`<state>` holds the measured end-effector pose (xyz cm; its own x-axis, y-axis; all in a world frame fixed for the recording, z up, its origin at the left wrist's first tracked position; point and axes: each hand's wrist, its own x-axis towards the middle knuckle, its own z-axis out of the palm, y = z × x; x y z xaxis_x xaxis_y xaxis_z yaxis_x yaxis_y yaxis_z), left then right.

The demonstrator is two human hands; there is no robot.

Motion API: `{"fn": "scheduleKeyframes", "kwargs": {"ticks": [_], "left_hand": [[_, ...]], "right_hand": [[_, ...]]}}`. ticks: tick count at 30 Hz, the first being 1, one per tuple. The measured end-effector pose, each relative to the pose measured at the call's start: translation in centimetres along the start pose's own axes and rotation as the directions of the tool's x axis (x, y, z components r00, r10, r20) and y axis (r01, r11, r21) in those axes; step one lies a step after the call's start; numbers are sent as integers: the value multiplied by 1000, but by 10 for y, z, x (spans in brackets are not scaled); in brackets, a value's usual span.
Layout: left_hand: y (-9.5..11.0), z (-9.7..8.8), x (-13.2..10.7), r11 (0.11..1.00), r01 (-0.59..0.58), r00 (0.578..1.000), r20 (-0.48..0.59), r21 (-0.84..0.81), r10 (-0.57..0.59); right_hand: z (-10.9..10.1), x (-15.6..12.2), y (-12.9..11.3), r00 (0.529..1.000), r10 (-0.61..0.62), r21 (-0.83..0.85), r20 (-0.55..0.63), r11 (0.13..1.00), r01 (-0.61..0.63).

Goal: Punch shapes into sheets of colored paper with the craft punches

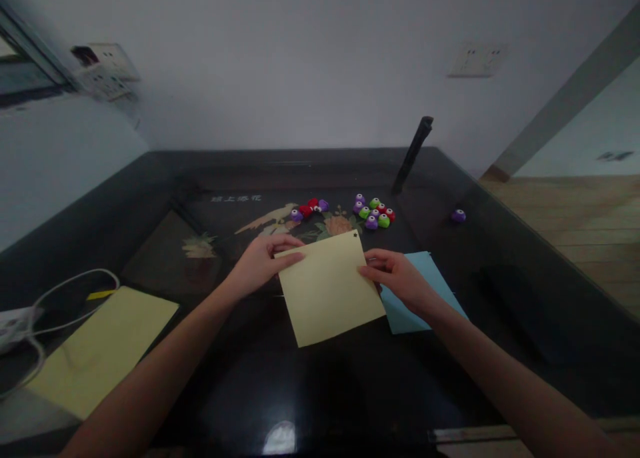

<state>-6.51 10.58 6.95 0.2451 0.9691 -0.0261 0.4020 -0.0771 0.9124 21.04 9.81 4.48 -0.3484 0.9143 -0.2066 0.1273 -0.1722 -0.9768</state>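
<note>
A square sheet of pale yellow paper (330,291) is held tilted above the dark glossy table, with a small dark mark at its top right corner. My left hand (263,258) pinches its upper left edge, thumb in front and the other fingers behind. At the right edge, my right hand (397,275) grips it the same way, fingers partly hidden behind the sheet. Light blue paper (425,295) lies on the table beneath my right hand and wrist.
Small red, green and purple toys with eye shapes (375,213) cluster on the table (300,391) beyond the paper; one purple toy (458,215) sits apart. A black stick-like object (413,155) stands behind. More yellow paper (107,345) and a white cable (37,311) lie at left.
</note>
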Motion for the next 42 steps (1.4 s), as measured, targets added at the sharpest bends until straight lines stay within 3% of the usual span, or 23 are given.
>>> {"fn": "scheduleKeyframes", "kwargs": {"ticks": [7,13,21,25,28,30,31,34,38,42], "left_hand": [[19,6,-8,999,41,996,83,-11,-40],[20,8,-12,1000,18,999,41,-16,-18],[25,11,-16,999,-44,996,79,-15,45],[23,11,-13,991,-111,994,12,71,111],[18,15,-12,971,-133,989,95,199,116],[15,19,-13,936,-166,979,163,312,119],[14,22,-14,914,-188,973,195,361,123],[12,33,-18,865,-254,950,279,433,140],[13,57,-26,813,-388,887,415,433,202],[23,96,-29,717,-531,812,513,451,279]], "right_hand": [[-7,-17,-3,980,-9,19,-197,1000,13],[-9,-28,-2,976,-54,-20,-211,999,50],[-13,-29,-8,976,-106,-64,-189,993,96],[-45,-41,-14,920,-125,-76,-370,992,104],[-83,-54,-13,820,-144,-52,-554,989,138],[-107,-60,-5,784,-125,-37,-608,991,129],[-116,-61,0,782,-99,-22,-615,994,109],[-134,-60,16,840,6,-16,-542,1000,-17],[-138,-57,25,900,81,-87,-427,988,-130],[-138,-58,24,916,114,-135,-384,975,-178]]}}
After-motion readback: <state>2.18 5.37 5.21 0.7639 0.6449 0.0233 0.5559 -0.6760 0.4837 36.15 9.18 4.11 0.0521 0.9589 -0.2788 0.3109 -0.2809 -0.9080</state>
